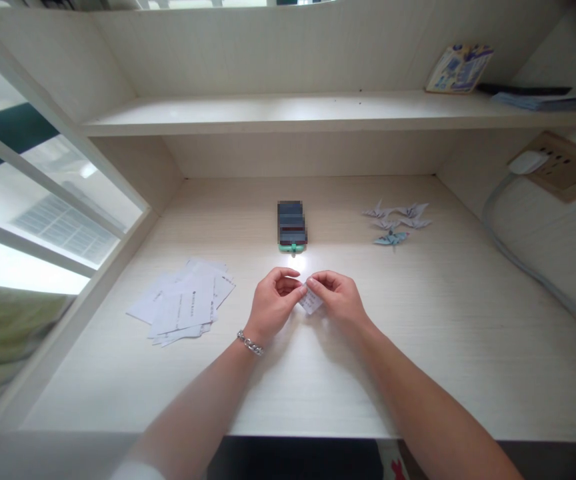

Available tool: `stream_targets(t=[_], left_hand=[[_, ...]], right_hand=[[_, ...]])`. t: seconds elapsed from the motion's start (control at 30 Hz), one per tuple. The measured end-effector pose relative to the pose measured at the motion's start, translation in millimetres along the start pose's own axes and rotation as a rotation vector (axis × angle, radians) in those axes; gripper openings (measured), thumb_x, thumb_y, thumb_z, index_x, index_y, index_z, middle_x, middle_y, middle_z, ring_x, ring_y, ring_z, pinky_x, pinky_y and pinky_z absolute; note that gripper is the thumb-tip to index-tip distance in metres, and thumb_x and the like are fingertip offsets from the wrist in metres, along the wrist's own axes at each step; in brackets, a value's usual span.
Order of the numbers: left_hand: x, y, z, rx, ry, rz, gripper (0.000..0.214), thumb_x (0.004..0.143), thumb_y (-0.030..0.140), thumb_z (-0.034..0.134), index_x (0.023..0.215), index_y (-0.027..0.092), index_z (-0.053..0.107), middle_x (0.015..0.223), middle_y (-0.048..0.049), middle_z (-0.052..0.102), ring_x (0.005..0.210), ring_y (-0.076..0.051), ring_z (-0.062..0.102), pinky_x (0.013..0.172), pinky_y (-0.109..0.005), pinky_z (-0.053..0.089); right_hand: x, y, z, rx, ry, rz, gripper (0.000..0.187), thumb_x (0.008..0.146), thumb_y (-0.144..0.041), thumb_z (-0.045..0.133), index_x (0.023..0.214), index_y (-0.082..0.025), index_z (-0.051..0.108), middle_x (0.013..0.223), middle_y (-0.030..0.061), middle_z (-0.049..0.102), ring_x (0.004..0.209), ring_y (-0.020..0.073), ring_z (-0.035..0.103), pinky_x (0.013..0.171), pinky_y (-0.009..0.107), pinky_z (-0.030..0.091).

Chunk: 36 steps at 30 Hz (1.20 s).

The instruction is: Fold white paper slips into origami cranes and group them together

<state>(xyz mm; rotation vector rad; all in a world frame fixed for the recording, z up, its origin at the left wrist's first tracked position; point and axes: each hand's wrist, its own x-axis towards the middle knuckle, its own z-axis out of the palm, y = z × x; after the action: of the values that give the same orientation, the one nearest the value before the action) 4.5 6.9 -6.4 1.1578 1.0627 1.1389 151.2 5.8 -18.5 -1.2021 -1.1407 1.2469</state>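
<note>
Between my two hands is a small folded piece of printed white paper [311, 302], its lower corner pointing toward me. My left hand [277, 299], with a chain bracelet [250, 343] at the wrist, pinches its upper left side between thumb and fingers. On the other side my right hand [339, 297] pinches its upper right edge. The fingers cover the top of the paper. Farther back at the right lie several folded paper cranes [401, 213], mostly white, with a bluish one [391, 238] nearest me. A loose pile of printed paper sheets [188, 300] lies to the left.
A phone [292, 223] with a green edge lies behind my hands, its screen pixelated. Above the desk [118, 380] runs a shelf [268, 113] with a colourful packet [459, 69]. A white plug [528, 162] and its cable [523, 263] are at the right wall.
</note>
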Motion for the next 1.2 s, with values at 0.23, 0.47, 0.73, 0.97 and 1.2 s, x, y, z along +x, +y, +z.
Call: stream_targets(t=[0.23, 0.47, 0.73, 0.97, 1.2], left_hand=[[-0.5, -0.5, 2.0, 0.033, -0.009, 0.023, 0.035, 0.063, 0.024, 0.074, 0.093, 0.015, 0.058, 0.080, -0.0048, 0.064, 0.075, -0.016, 0.063, 0.070, -0.029, 0.052], [-3.1, -1.8, 4.7, 0.046, -0.060, 0.001, 0.033, 0.065, 0.025, 0.073, 0.093, 0.015, 0.057, 0.078, -0.0045, 0.064, 0.072, -0.015, 0.063, 0.068, -0.029, 0.052], [0.0, -2.8, 4.9, -0.043, -0.013, -0.086, 0.038, 0.061, 0.024, 0.076, 0.093, 0.015, 0.057, 0.060, 0.0004, 0.063, 0.055, -0.013, 0.061, 0.056, -0.024, 0.049], [2.9, -4.9, 4.3, -0.142, -0.035, -0.134, 0.032, 0.064, 0.030, 0.075, 0.087, 0.013, 0.061, 0.064, -0.0007, 0.063, 0.056, -0.012, 0.061, 0.059, -0.026, 0.052], [2.5, -6.4, 4.6, -0.217, -0.039, -0.159, 0.040, 0.069, 0.036, 0.070, 0.101, 0.014, 0.059, 0.067, -0.0010, 0.064, 0.062, -0.013, 0.062, 0.064, -0.028, 0.053]], right_hand=[[-0.6, -1.4, 2.0, 0.109, 0.078, -0.013, 0.021, 0.070, -0.036, 0.069, 0.075, -0.016, 0.067, 0.071, 0.0038, 0.065, 0.063, 0.0155, 0.057, 0.059, 0.028, 0.045], [-0.6, -0.8, 1.6, 0.057, 0.173, -0.047, 0.023, 0.069, -0.038, 0.070, 0.077, -0.016, 0.068, 0.073, 0.0049, 0.067, 0.066, 0.0171, 0.059, 0.061, 0.030, 0.046], [-2.9, -1.0, 6.2, 0.046, 0.212, -0.062, 0.022, 0.072, -0.038, 0.066, 0.078, -0.016, 0.066, 0.071, 0.0041, 0.065, 0.063, 0.0159, 0.057, 0.057, 0.029, 0.045], [-1.1, 0.7, 6.3, 0.072, 0.212, -0.038, 0.024, 0.070, -0.039, 0.068, 0.077, -0.016, 0.066, 0.071, 0.0038, 0.065, 0.061, 0.0157, 0.057, 0.057, 0.028, 0.046], [0.4, 0.4, 6.5, 0.130, 0.213, -0.017, 0.024, 0.070, -0.038, 0.069, 0.078, -0.016, 0.065, 0.070, 0.0037, 0.065, 0.061, 0.0157, 0.058, 0.056, 0.028, 0.047]])
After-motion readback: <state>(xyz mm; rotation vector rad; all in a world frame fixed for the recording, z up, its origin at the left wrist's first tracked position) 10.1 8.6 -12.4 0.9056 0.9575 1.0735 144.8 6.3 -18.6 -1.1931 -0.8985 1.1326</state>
